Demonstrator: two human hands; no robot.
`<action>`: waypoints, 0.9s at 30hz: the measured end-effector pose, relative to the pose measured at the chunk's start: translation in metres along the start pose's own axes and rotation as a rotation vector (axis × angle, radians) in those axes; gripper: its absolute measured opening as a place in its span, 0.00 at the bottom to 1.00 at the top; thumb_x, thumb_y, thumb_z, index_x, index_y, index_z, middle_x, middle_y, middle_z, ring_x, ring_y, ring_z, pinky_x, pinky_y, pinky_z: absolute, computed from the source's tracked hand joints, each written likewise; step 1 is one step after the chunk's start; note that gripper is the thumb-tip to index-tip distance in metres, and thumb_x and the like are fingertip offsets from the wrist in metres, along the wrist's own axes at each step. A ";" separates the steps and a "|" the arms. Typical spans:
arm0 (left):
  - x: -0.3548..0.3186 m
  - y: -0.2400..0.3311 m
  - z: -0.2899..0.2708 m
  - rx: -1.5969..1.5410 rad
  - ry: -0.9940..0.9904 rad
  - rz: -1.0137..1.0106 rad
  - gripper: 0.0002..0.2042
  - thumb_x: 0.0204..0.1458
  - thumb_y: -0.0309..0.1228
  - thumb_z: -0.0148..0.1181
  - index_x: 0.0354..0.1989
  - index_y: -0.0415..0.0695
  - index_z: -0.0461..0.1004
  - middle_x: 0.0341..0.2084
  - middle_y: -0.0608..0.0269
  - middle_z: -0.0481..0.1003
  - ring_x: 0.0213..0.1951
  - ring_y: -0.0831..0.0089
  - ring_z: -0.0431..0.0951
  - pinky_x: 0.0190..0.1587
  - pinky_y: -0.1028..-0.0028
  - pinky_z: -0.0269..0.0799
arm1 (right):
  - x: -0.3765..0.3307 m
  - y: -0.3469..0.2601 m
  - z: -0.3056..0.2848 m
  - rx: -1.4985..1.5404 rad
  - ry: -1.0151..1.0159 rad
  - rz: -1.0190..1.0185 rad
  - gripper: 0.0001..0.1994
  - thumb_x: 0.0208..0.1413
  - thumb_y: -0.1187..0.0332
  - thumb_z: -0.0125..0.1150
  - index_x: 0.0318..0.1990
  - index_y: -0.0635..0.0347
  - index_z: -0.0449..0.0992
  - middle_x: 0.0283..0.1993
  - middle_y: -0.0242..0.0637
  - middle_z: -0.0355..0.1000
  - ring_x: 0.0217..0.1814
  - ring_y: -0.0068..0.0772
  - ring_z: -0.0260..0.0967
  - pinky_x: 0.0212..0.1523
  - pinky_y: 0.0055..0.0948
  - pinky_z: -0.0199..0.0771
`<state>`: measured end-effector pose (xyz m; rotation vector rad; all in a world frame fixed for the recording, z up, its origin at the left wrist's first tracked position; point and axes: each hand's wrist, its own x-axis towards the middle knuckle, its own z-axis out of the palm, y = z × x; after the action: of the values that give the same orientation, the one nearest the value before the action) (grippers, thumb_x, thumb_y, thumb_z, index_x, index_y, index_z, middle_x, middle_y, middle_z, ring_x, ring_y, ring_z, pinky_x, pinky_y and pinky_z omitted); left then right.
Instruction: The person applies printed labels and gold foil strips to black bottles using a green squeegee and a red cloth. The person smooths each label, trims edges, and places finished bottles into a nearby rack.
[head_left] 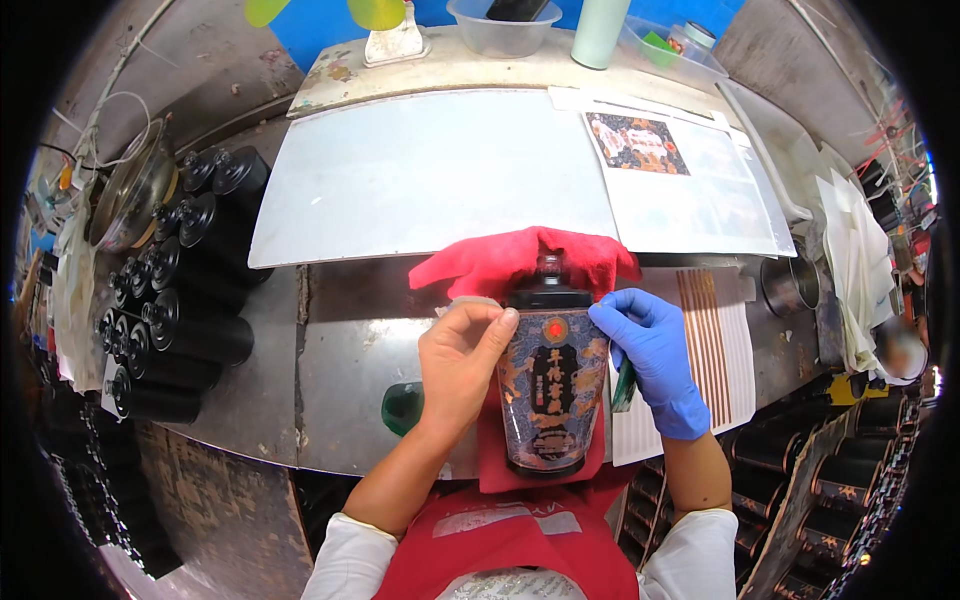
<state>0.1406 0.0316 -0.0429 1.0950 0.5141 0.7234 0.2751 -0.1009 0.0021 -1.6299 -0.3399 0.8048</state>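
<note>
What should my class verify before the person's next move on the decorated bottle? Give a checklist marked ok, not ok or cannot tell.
1. Left hand at the bottle's upper left edge: ok.
2. Right hand at its upper right edge: ok.
3. Gloves on both sides: not ok; only the right hand wears one, blue.
4. Red cloth behind the bottle: ok, visible past neck and base.
5. Green tool below the right hand firmly held: cannot tell.

Bottle (553, 420) smooth, glossy; red cloth (465, 262) matt; tabletop (345, 350) scuffed metal; bowl (480, 38) translucent plastic.
</note>
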 end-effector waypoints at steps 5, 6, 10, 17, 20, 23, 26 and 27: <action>0.004 -0.001 0.001 0.008 0.007 0.000 0.02 0.49 0.21 0.60 0.30 0.37 0.73 0.29 0.66 0.72 0.32 0.81 0.70 0.38 0.81 0.66 | 0.003 0.001 0.002 0.032 0.011 0.026 0.06 0.50 0.69 0.64 0.32 0.62 0.77 0.24 0.26 0.72 0.19 0.09 0.60 0.19 0.11 0.58; 0.004 -0.001 0.001 0.008 0.006 0.002 0.02 0.49 0.21 0.60 0.30 0.37 0.73 0.29 0.67 0.72 0.32 0.82 0.69 0.38 0.81 0.66 | 0.004 0.001 0.002 0.041 0.010 0.025 0.06 0.50 0.69 0.64 0.32 0.63 0.77 0.24 0.26 0.72 0.19 0.09 0.60 0.19 0.11 0.58; 0.006 -0.002 0.002 0.012 0.013 -0.020 0.02 0.49 0.21 0.60 0.30 0.37 0.73 0.29 0.67 0.72 0.32 0.82 0.70 0.37 0.82 0.66 | 0.005 0.005 0.002 0.068 0.033 0.009 0.06 0.50 0.70 0.64 0.32 0.63 0.76 0.24 0.28 0.72 0.18 0.10 0.61 0.18 0.12 0.59; 0.007 -0.010 0.004 -0.023 0.050 -0.016 0.04 0.51 0.24 0.60 0.32 0.39 0.72 0.30 0.69 0.72 0.33 0.83 0.70 0.36 0.83 0.65 | 0.005 0.009 0.003 0.086 0.035 -0.024 0.07 0.51 0.70 0.63 0.34 0.63 0.75 0.23 0.27 0.71 0.18 0.11 0.61 0.18 0.12 0.59; -0.006 -0.022 0.002 -0.089 -0.004 -0.096 0.14 0.58 0.36 0.52 0.47 0.42 0.65 0.34 0.68 0.70 0.36 0.82 0.69 0.39 0.83 0.64 | 0.004 0.018 0.000 0.131 0.061 -0.008 0.08 0.52 0.70 0.62 0.37 0.63 0.74 0.24 0.27 0.69 0.16 0.12 0.61 0.17 0.12 0.59; -0.025 -0.035 -0.005 -0.303 -0.168 -0.228 0.29 0.60 0.44 0.46 0.64 0.44 0.44 0.51 0.59 0.62 0.48 0.76 0.64 0.51 0.75 0.61 | -0.013 0.020 0.000 0.179 0.028 0.048 0.10 0.54 0.67 0.59 0.39 0.64 0.72 0.25 0.29 0.69 0.15 0.13 0.60 0.16 0.13 0.59; -0.035 -0.014 0.009 -0.157 -0.225 -0.199 0.30 0.61 0.42 0.43 0.65 0.42 0.41 0.57 0.56 0.57 0.56 0.70 0.60 0.58 0.71 0.55 | -0.031 0.045 -0.011 0.142 -0.049 0.081 0.11 0.56 0.65 0.56 0.38 0.66 0.71 0.27 0.31 0.71 0.16 0.10 0.60 0.17 0.11 0.60; -0.035 -0.012 0.011 -0.104 -0.253 -0.179 0.30 0.61 0.42 0.43 0.65 0.41 0.41 0.58 0.55 0.56 0.58 0.69 0.58 0.60 0.70 0.53 | -0.037 0.048 -0.012 0.136 -0.065 0.062 0.12 0.54 0.64 0.58 0.37 0.65 0.71 0.26 0.32 0.71 0.16 0.11 0.60 0.18 0.12 0.61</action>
<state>0.1276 -0.0046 -0.0493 1.0117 0.3491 0.4429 0.2461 -0.1443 -0.0318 -1.4960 -0.2756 0.9103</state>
